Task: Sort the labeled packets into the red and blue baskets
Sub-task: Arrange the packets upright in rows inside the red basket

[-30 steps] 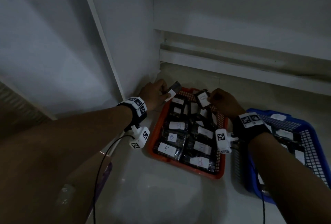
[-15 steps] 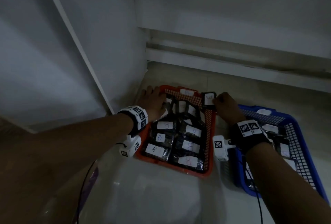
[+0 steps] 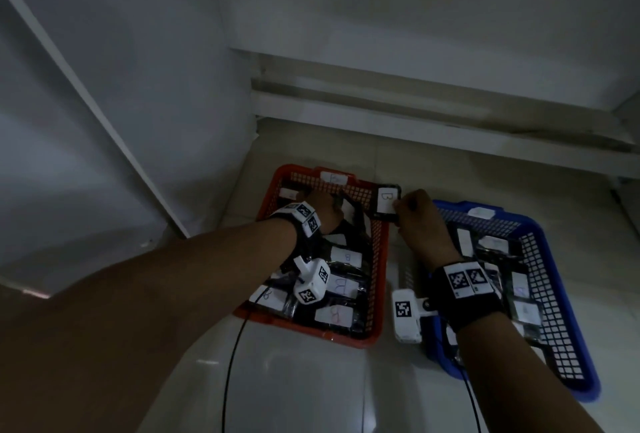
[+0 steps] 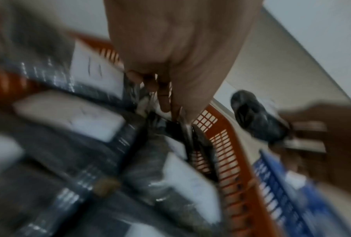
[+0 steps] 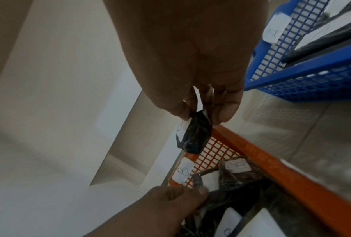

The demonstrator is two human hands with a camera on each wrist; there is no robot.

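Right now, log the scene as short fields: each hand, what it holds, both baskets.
right hand: pinches a black plastic packet with a white label marked B, held over the far right corner of the red basket
left hand: inside the red basket; grip on a dark packet
red mesh plastic basket: holds black labeled packets; tag on the far rim reads B
blue mesh plastic basket: right of the red one, holds labeled packets; labels unreadable

The left wrist view was smeared with blur — the labels on the packets point(image 4: 93, 118) could not be read. The left hand point(image 3: 320, 209) hid its fingertips among them — its grip stayed unclear.
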